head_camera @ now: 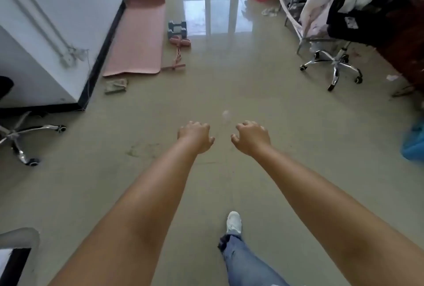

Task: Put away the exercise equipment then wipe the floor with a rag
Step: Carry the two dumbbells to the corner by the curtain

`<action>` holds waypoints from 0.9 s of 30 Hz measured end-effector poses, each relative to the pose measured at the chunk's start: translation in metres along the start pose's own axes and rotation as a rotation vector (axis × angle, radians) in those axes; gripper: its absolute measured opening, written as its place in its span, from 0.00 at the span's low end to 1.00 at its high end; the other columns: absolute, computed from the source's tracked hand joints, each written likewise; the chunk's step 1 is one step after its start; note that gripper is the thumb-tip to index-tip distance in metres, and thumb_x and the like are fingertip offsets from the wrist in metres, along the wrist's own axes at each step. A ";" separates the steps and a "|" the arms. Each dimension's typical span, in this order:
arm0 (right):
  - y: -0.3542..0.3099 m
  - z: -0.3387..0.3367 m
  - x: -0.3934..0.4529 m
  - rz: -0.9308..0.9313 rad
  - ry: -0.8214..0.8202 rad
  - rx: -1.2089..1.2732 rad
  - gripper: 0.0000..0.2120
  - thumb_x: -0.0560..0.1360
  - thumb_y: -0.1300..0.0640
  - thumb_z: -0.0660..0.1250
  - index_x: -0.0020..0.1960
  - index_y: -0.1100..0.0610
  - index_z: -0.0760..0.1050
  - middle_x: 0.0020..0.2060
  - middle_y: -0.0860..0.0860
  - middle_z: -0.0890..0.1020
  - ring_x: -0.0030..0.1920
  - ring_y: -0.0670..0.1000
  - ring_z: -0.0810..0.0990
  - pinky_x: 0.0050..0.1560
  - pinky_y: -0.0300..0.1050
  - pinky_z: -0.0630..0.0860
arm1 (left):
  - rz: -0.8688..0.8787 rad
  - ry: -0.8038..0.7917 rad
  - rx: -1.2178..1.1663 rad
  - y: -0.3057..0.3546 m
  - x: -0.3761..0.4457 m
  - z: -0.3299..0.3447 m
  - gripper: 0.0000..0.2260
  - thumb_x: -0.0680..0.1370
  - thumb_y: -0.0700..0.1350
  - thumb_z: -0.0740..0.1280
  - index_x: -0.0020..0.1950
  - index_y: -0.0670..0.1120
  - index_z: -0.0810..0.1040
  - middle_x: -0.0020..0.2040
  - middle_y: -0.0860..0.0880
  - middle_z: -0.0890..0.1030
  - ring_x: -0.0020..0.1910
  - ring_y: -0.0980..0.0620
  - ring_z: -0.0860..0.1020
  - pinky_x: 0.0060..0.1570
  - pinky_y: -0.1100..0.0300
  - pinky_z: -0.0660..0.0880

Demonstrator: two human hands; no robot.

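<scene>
floor (229, 83): pink mat (137, 38), dumbbells (177, 29), rag (115, 86) | left hand (195, 136), right hand (251, 137): grip loose, empty

Both bare arms stretched forward — hands empty

The left hand (195, 135) and right hand (251, 136) hang side by side, apart, palms down; fingers loosely curled, gripping nothing; forearms run straight out from the lower corners — one jeans-clad leg and white shoe (234, 221) step forward below.
</scene>
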State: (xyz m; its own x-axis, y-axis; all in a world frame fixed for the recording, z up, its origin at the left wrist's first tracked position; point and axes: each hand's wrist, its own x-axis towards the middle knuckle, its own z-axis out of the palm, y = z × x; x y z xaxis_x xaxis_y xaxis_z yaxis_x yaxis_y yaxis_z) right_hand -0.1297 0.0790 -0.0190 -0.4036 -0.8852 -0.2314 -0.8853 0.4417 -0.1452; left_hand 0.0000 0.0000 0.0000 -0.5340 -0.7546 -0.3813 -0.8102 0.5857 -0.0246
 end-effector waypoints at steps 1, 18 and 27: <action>0.005 -0.002 0.018 0.018 -0.048 0.009 0.20 0.78 0.48 0.56 0.65 0.57 0.71 0.64 0.57 0.73 0.66 0.57 0.69 0.64 0.49 0.66 | -0.008 -0.053 -0.006 0.001 0.017 -0.004 0.22 0.81 0.56 0.55 0.71 0.45 0.65 0.70 0.44 0.69 0.70 0.44 0.65 0.65 0.50 0.67; -0.007 -0.045 0.384 0.031 -0.220 0.004 0.20 0.78 0.49 0.56 0.66 0.57 0.70 0.64 0.56 0.73 0.66 0.57 0.69 0.63 0.49 0.68 | -0.131 -0.192 -0.081 -0.100 0.349 -0.095 0.22 0.81 0.56 0.55 0.70 0.45 0.66 0.70 0.44 0.69 0.70 0.44 0.66 0.66 0.50 0.68; -0.039 -0.117 0.612 0.069 -0.204 0.063 0.20 0.79 0.50 0.56 0.68 0.57 0.69 0.66 0.56 0.72 0.68 0.56 0.68 0.64 0.49 0.67 | -0.142 -0.189 -0.089 -0.180 0.559 -0.197 0.21 0.80 0.55 0.56 0.69 0.45 0.67 0.69 0.44 0.70 0.70 0.44 0.67 0.63 0.50 0.69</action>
State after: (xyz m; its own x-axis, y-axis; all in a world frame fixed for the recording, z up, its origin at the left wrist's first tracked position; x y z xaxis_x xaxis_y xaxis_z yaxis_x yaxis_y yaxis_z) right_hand -0.3690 -0.4974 -0.0424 -0.4022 -0.8076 -0.4313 -0.8386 0.5140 -0.1806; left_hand -0.2003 -0.5853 -0.0262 -0.3655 -0.7535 -0.5465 -0.8962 0.4435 -0.0122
